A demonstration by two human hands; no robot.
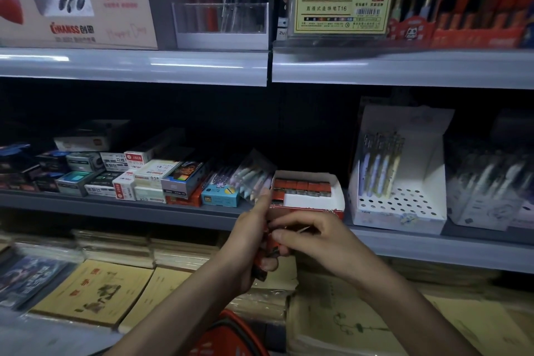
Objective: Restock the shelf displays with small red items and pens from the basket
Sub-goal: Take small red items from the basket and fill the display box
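Head view: just below the white display box (310, 195) of red rows on the middle shelf (121, 208), left hand (250, 248) grips small red items (264, 257); right hand (310, 235) pinches one. Red basket (228, 335) sits beneath.

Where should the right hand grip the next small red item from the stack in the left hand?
Pinch the top red item by its exposed end, coming from the right: the left hand wraps the stack's left side, leaving the side facing the right hand free.

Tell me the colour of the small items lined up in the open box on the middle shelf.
Red, in the head view: the small items fill the back of the white-lined box.
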